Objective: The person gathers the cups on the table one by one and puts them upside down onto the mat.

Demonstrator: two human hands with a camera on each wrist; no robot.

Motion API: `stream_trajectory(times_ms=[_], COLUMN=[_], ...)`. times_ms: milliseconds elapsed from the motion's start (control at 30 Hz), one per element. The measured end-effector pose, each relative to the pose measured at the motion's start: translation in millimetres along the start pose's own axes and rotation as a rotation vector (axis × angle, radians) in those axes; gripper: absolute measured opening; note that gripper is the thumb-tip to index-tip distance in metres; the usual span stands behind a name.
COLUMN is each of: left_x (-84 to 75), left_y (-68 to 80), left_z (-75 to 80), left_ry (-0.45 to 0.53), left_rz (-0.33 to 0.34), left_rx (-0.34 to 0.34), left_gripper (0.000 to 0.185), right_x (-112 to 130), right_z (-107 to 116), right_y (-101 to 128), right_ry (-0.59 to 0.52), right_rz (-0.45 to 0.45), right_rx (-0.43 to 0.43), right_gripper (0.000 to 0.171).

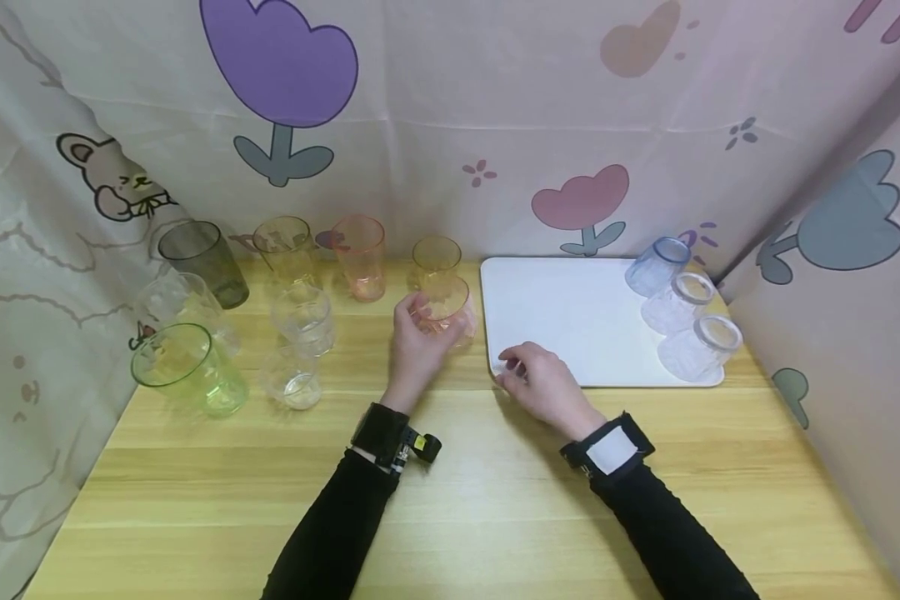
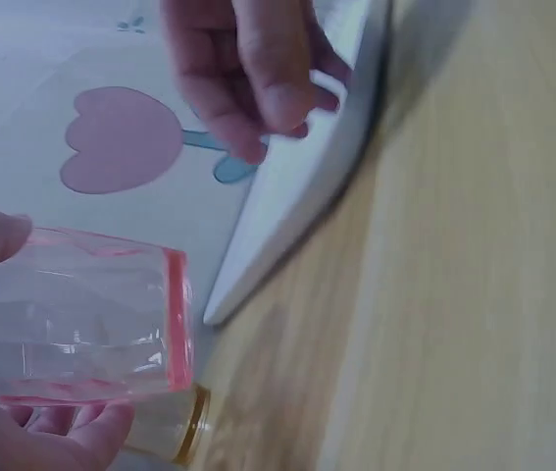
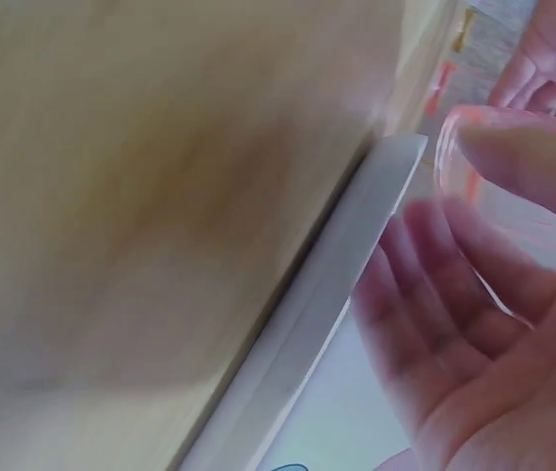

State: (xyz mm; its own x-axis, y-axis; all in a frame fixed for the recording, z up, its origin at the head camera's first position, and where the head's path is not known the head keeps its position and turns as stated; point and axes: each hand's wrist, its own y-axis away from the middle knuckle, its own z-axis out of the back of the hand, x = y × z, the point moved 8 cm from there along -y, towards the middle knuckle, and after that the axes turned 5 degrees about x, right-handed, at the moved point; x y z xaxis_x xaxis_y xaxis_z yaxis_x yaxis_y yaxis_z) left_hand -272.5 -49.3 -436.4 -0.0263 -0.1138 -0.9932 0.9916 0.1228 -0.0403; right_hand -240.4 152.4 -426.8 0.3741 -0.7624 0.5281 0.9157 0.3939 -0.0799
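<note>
Nearest the head camera, two black sleeves (image 1: 345, 525) ran up across the wooden table (image 1: 465, 500), each wrist strapped with a small device. The left hand (image 1: 414, 342) was curled round a pink tumbler (image 1: 446, 307), thumb on one side and fingers on the other; the left wrist view showed the pink tumbler (image 2: 91, 329) tilted well over on its side in that grip, its rim toward the white mat. At 12 o'clock of the tumbler an amber cup (image 1: 435, 257) stood upright just behind it.

The right hand (image 1: 542, 382) lay at the near left corner of the white mat (image 1: 570, 308), its fingers loosely bent and their tips on the mat's edge, gripping nothing; the right wrist view showed the mat's edge (image 3: 356, 245) beside its fingers (image 3: 425, 324).

At 3 o'clock of the hands, along the mat's right side, three cups lay tipped over: a blue cup (image 1: 656, 265) farthest back and two clear cups (image 1: 678, 302) nearer.

At 9 o'clock of the pink tumbler stood the other glasses: a grey cup (image 1: 202, 262), a yellowish cup (image 1: 285, 246) and an orange cup (image 1: 358, 254) at the back, clear glasses (image 1: 303, 321) in the middle, and a green cup (image 1: 187, 371) nearest. A printed curtain (image 1: 450, 108) with tulips closed in the table.
</note>
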Motion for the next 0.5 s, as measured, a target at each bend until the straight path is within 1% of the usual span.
stream_trajectory(times_ms=[67, 167, 267, 367, 500], left_x=[-1.4, -5.0, -5.6, -4.3, -3.2], left_y=[1.5, 3.9, 6.8, 9.4, 12.6], left_z=[0.5, 0.5, -1.6, -6.9, -17.5], left_ry=[0.048, 0.127, 0.237, 0.405, 0.637], left_rz=[-0.002, 0.000, 0.042, 0.105, 0.170], left_rx=[-0.003, -0.010, -0.009, 0.015, 0.088], left_gripper=[0.078, 0.073, 0.069, 0.064, 0.057], right_x=[1.0, 4.5, 9.4, 14.0, 19.9], right_z=[6.3, 17.5, 28.0, 35.5, 40.7], right_y=[0.6, 2.1, 4.0, 5.8, 7.6], right_ry=[-0.047, -0.112, -0.162, -0.192, -0.222], right_rz=[0.016, 0.056, 0.099, 0.135, 0.179], right_rx=[-0.067, -0.179, -0.286, -0.366, -0.435], right_gripper=[0.033, 0.034, 0.034, 0.038, 0.053])
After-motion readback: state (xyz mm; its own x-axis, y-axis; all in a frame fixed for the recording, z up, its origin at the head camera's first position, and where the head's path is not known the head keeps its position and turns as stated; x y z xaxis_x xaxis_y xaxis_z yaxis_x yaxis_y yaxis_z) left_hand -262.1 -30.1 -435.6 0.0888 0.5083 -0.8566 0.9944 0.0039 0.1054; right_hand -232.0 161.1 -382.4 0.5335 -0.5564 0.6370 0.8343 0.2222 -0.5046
